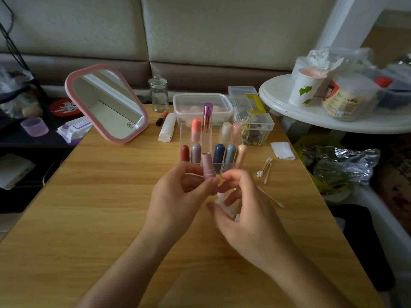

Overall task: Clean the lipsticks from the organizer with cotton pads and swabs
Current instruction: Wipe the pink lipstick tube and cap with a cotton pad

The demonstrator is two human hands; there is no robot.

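At mid-frame the left hand (178,192) pinches a pink lipstick (208,166) upright, just in front of the clear organizer (185,133). The right hand (244,210) curls around a white cotton pad (231,210) beside it.

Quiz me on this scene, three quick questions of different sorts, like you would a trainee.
1. True or false: the left hand holds a pink lipstick.
2. Where do the loose swabs lie? A) on the table, right of the organizer; B) inside the jar; C) on the mirror.
3. Fill in: the right hand grips a white cotton ___.

Key: 1 true; 2 A; 3 pad.
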